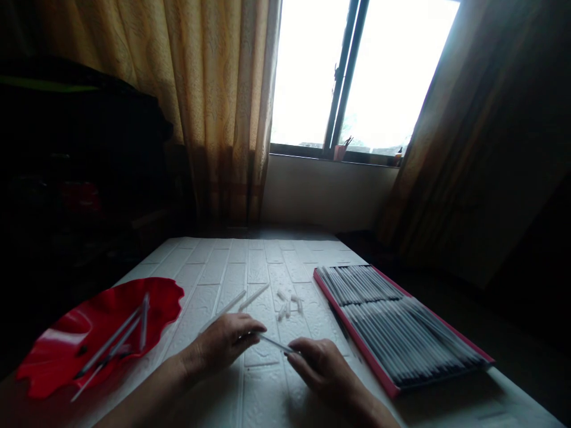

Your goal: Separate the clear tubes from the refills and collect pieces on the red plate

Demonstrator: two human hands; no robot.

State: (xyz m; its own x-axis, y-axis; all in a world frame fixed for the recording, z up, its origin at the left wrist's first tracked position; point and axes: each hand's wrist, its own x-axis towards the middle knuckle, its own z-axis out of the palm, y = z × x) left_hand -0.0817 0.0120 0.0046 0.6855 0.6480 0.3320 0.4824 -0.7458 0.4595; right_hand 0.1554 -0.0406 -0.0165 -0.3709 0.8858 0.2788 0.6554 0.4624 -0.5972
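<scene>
Between my two hands is a thin pen refill (pixel 275 343), held near the middle of the table. My left hand (pixel 227 337) pinches its left end, and my right hand (pixel 319 362) pinches the other end. Beyond my left hand lie two clear tubes (pixel 254 296). Several short clear pieces (pixel 288 304) are scattered past the refill. A red wavy-edged dish (pixel 49 345) on the left holds a few pens (pixel 109 345). On the right, a shallow red-edged box (pixel 390 389) contains two rows of pens (pixel 397 339).
The white brick-patterned table (pixel 263 392) extends toward a wall below a window (pixel 307 71). Yellow curtains (pixel 214 107) hang beside it. A pink cup (pixel 339 153) with sticks stands on the sill. A dark bulky object (pixel 80 131) is behind the table's left side.
</scene>
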